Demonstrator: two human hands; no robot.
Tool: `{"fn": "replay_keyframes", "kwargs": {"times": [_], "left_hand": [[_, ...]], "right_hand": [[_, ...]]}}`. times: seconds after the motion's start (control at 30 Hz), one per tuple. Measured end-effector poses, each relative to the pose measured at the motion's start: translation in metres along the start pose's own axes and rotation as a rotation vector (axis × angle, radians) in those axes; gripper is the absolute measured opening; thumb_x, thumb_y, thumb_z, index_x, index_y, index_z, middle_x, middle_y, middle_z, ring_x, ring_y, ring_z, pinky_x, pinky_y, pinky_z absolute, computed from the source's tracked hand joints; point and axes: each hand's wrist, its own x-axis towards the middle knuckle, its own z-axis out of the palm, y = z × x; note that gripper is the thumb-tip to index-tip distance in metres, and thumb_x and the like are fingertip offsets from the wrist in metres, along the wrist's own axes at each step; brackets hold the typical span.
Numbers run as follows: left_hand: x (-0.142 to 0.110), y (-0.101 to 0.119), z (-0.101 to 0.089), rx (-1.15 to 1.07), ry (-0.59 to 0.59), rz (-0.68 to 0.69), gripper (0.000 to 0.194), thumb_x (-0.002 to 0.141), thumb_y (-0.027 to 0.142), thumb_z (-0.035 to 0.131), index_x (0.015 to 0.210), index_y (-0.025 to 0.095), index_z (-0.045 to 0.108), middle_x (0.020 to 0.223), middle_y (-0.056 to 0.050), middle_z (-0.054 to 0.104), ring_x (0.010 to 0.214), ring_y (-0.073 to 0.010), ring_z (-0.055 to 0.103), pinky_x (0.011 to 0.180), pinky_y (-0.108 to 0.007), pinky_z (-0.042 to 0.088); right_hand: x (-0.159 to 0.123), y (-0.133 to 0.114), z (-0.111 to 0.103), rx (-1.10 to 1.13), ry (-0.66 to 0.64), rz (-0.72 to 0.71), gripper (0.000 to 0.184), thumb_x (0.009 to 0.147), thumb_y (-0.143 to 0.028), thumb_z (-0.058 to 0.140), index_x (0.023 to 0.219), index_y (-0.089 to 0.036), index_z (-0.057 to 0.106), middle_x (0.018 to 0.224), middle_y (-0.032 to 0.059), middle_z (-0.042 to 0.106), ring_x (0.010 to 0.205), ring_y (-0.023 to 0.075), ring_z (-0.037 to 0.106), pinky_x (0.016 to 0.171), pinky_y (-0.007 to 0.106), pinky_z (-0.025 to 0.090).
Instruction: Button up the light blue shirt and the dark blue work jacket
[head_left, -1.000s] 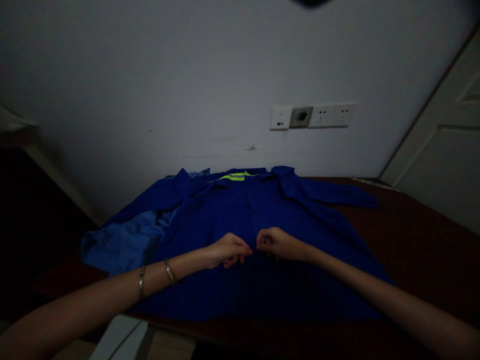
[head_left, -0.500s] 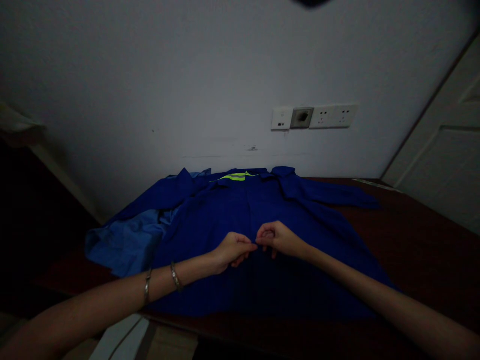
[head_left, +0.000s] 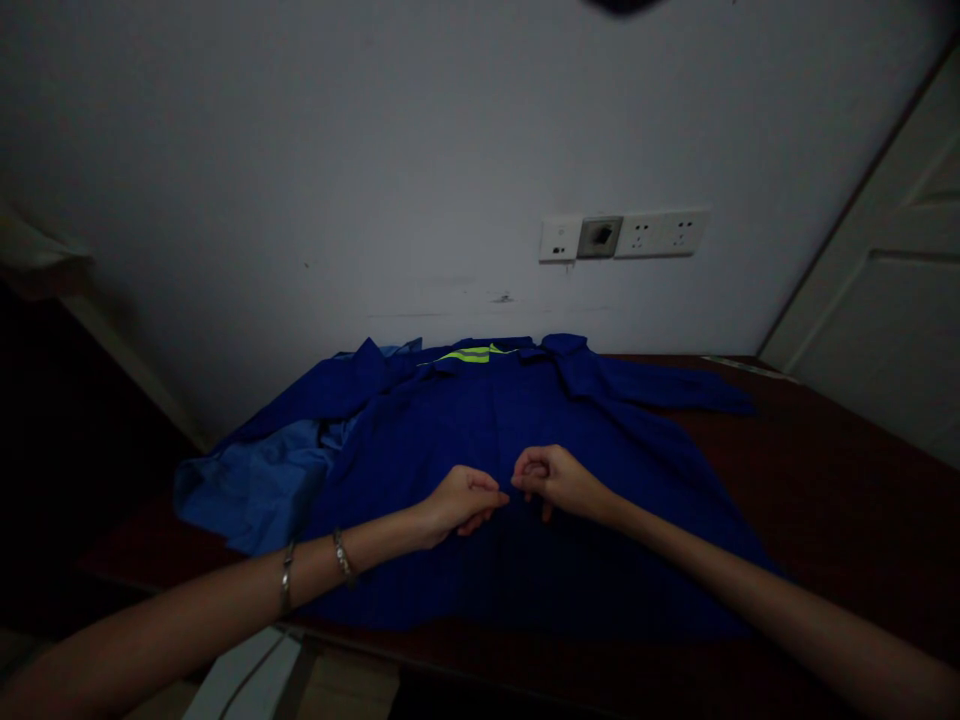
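A dark blue work jacket (head_left: 420, 430) lies spread on the table, its collar end toward the wall and a yellow-green reflective strip (head_left: 472, 355) showing near the collar. Over the jacket's middle front, my left hand (head_left: 466, 500) is closed in a pinch at the centre edge. My right hand (head_left: 551, 482) pinches just to the right of it, fingers curled. A small gap separates the two sets of fingertips. Dim light hides exactly how much cloth is between them. Two bracelets (head_left: 343, 553) circle my left wrist.
Lighter blue cloth (head_left: 259, 480) lies bunched at the jacket's left. The dark red-brown table (head_left: 817, 480) meets a pale wall (head_left: 420, 180) with a row of sockets (head_left: 626, 235). A white door (head_left: 900, 280) stands at the right. A white box-like object (head_left: 251, 670) sits below the table's front edge.
My left hand has shifted slightly left, so the gap between the fingertips is a little wider. My right hand stays almost in place. The camera view has moved slightly.
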Motion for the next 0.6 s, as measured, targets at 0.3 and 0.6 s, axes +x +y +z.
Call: {"fn": "replay_keyframes", "kwargs": {"times": [0.3,0.6], "left_hand": [[-0.0036,-0.0002,0.0014,-0.025,0.044,0.026,0.027,0.067,0.039,0.062,0.065,0.014,0.051,0.045,0.008,0.045,0.032,-0.0032,0.033,0.033,-0.018,0.019],[-0.0066,0.0000,0.0061,-0.140,0.091,0.020,0.027,0.067,0.038,0.061,0.068,0.013,0.053,0.045,0.008,0.043,0.032,-0.0032,0.032,0.033,-0.018,0.019]], "right_hand": [[-0.0070,-0.0002,0.0020,-0.517,0.125,-0.405,0.006,0.078,-0.021,0.053,0.076,-0.017,0.057,0.073,0.0021,0.059,0.066,0.0112,0.056,0.061,0.023,0.044],[-0.0111,0.0014,0.0023,-0.566,0.065,-0.434,0.006,0.081,-0.021,0.050,0.080,-0.018,0.056,0.076,0.0015,0.058,0.069,0.0114,0.054,0.065,0.023,0.042]]}}
